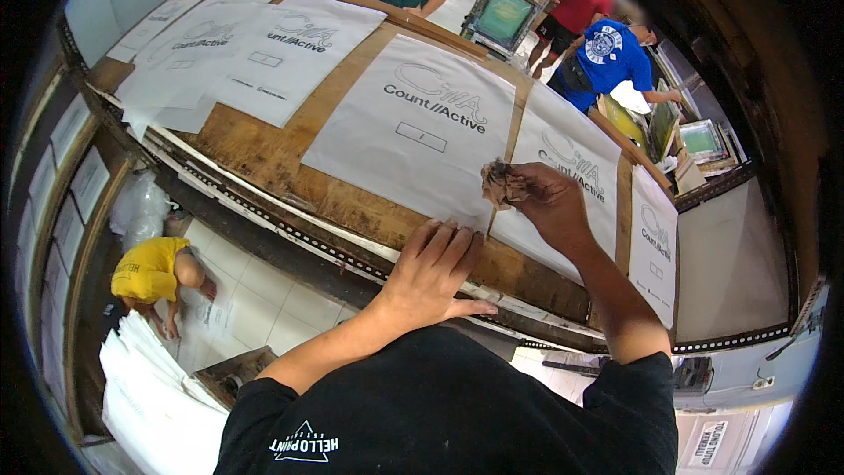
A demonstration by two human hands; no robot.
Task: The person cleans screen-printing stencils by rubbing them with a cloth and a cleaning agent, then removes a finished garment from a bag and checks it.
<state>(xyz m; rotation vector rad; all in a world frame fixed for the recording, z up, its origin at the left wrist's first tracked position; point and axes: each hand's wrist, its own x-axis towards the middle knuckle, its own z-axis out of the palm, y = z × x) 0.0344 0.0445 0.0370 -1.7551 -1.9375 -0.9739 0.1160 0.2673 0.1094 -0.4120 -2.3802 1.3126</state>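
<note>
My right hand (549,198) is closed on a crumpled, dark-stained rag (498,185), held over the gap between two printed sheets. A thin brownish piece hangs below the rag; I cannot make out what it is. My left hand (437,264) lies with fingers stretched out at the near edge of the wooden table (352,193), by the lower corner of the middle white sheet (352,136). Another printed sheet (563,158) lies partly under my right forearm. Each of these sheets bears grey and black lettering and a small outlined box.
More printed sheets (286,44) lie along the table to the left, some overlapping; another (652,246) lies at the right end. A person in yellow (148,268) crouches on the tiled floor at lower left, near stacked white sheets (145,396). Across the table are people and framed screens (503,15).
</note>
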